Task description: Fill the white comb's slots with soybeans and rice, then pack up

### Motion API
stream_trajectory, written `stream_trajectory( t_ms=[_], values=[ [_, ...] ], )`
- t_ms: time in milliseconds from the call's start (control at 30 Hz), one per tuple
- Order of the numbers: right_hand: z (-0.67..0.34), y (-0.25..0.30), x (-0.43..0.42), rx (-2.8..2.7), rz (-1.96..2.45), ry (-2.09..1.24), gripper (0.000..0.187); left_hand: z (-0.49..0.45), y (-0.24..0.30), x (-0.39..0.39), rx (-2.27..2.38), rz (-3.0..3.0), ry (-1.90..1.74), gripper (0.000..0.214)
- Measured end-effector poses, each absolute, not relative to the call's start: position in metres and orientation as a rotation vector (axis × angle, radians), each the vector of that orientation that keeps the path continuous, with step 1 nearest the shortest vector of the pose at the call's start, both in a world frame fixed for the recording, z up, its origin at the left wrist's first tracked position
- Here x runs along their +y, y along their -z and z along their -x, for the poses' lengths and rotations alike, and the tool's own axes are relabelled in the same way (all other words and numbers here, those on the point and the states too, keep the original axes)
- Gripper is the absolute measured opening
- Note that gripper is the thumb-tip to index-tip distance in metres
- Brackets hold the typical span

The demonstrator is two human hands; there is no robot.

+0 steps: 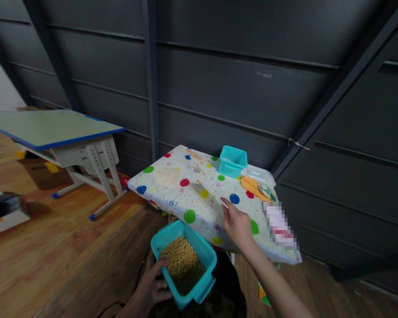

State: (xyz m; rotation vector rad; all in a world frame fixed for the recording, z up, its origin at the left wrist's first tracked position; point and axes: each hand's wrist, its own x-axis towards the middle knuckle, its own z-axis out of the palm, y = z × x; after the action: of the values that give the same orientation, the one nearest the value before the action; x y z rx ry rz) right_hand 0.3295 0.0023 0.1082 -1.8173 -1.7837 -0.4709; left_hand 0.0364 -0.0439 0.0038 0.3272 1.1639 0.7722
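Observation:
My left hand (152, 287) grips the near rim of a teal plastic box (204, 256) filled with yellow beans (182, 263), held below the table's front edge. My right hand (237, 225) is closed on a thin pale stick (212, 193), perhaps chopsticks, whose far end lies on the table (172, 194) covered with a white cloth with coloured dots. Another teal box (232, 161) stands empty at the table's far edge. A pale patch of something spilled (167, 176) lies on the cloth to the left.
A clear lid (260, 174), an orange cloth (252, 183) and a small round object (265, 190) sit at the table's far right. A green-topped desk with a blue edge (53, 128) stands to the left. Dark grey panelled wall behind, wooden floor (53, 247) below.

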Motion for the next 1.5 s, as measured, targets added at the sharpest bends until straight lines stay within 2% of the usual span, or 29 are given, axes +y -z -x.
stream_trajectory(
  t_ms=[133, 367, 567, 967, 1200, 1367, 1500],
  values=[
    [-0.323, -0.101, -0.013, -1.683, 1.797, 0.53, 0.04, -0.042, -0.011, -0.044, 1.146, -0.421, -0.821, 0.086],
    [-0.319, -0.108, -0.022, -1.669, 1.62, 0.333, 0.04, -0.047, -0.017, -0.041, 1.134, -0.506, -0.901, 0.074],
    [-0.32, -0.111, -0.015, -1.64, 1.647, 0.312, 0.043, -0.052, -0.03, -0.04, 1.177, -0.486, -0.913, 0.065],
    [-0.299, -0.13, -0.047, -1.818, 1.451, -0.098, 0.032, -0.055, -0.046, -0.03, 1.194, -0.515, -0.964, 0.077],
    [-0.33, -0.134, 0.004, -1.646, 1.554, 0.071, 0.039, -0.05, -0.044, -0.022, 1.227, -0.519, -0.948, 0.074],
    [-0.347, -0.136, 0.06, -1.652, 1.711, 0.113, 0.032, -0.047, -0.037, -0.017, 1.251, -0.501, -0.952, 0.073],
    [-0.344, -0.129, 0.068, -1.728, 1.806, 0.17, 0.031, -0.044, -0.031, -0.015, 1.245, -0.465, -0.969, 0.076]
  ],
)
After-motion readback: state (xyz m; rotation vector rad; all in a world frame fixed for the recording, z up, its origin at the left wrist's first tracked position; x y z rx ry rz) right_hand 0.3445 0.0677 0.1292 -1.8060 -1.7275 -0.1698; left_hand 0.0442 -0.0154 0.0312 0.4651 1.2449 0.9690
